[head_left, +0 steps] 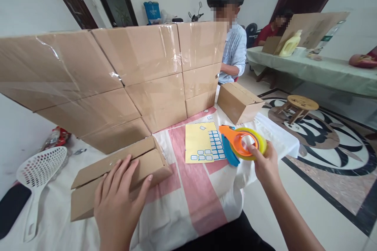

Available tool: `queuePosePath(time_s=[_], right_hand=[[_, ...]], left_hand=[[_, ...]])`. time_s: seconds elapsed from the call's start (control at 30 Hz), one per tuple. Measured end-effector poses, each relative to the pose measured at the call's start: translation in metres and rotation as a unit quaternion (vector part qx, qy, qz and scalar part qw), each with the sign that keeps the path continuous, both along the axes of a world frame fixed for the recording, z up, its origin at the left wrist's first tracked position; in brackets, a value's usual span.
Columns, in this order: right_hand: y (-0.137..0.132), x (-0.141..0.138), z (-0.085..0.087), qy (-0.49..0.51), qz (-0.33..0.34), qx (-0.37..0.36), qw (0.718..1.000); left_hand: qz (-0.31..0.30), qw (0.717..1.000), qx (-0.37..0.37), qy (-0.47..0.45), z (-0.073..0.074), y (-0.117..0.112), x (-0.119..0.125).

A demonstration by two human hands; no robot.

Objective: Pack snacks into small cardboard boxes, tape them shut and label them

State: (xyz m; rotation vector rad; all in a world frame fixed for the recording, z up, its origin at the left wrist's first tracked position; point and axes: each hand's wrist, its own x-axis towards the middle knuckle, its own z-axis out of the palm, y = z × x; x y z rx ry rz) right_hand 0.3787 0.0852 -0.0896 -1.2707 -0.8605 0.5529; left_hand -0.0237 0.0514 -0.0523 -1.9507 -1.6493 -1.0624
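My left hand (119,192) lies with spread fingers on top of a small closed cardboard box (150,162) at the table's near left. A seam runs along the box's upper face, and I see no tape across it there. In my right hand (266,160) is an orange and blue tape dispenser (232,137) with a yellow-edged roll, held above the right side of the table. Just left of the dispenser lies a yellow sheet (200,137) with white, blue-edged stickers. Behind both hands stands a wall of taped cardboard boxes (156,82).
Another cardboard box (240,104) sits at the table's right corner. On the left are a white slotted spoon (38,184) and a black flat object (13,208). A person (232,39) is beyond the box wall. A wooden stool (302,104) stands on the floor at right.
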Motion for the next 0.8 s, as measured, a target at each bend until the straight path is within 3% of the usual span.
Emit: queuePosePath(time_s=[0.1, 0.17, 0.23, 0.3, 0.4, 0.47, 0.53, 0.57, 0.63, 0.7, 0.8], right_hand=[[-0.005, -0.013, 0.017, -0.055, 0.146, -0.014, 0.988], [-0.013, -0.021, 0.032, -0.121, 0.265, -0.004, 0.957], [-0.024, -0.028, 0.048, -0.199, 0.361, 0.013, 0.911], [-0.032, -0.034, 0.065, -0.264, 0.435, 0.032, 0.860], [-0.037, -0.045, 0.085, -0.313, 0.508, 0.051, 0.801], [-0.036, -0.052, 0.088, -0.322, 0.531, 0.044, 0.783], [-0.035, -0.061, 0.079, -0.308, 0.505, 0.040, 0.805], [-0.037, -0.066, 0.070, -0.293, 0.462, 0.048, 0.835], [-0.044, -0.079, 0.049, -0.252, 0.321, 0.095, 0.908], [-0.056, -0.094, 0.027, -0.212, 0.220, 0.151, 0.940], [-0.076, -0.119, 0.004, -0.175, 0.290, 0.133, 0.932]], left_hand=[[-0.078, 0.993, 0.064, -0.062, 0.002, -0.011, 0.017], [-0.156, 0.980, 0.080, -0.098, 0.005, -0.022, 0.040], [-0.221, 0.970, 0.041, -0.098, 0.008, -0.033, 0.065], [-0.247, 0.966, -0.033, -0.075, 0.011, -0.040, 0.087], [-0.234, 0.960, -0.136, -0.071, 0.012, -0.045, 0.104], [-0.217, 0.952, -0.185, -0.109, 0.009, -0.047, 0.107], [-0.180, 0.948, -0.214, -0.154, 0.006, -0.047, 0.106], [-0.152, 0.948, -0.223, -0.172, 0.005, -0.047, 0.104], [-0.077, 0.949, -0.237, -0.195, 0.004, -0.042, 0.102], [-0.018, 0.948, -0.245, -0.202, 0.003, -0.035, 0.100], [-0.007, 0.960, -0.213, -0.180, 0.000, -0.025, 0.104]])
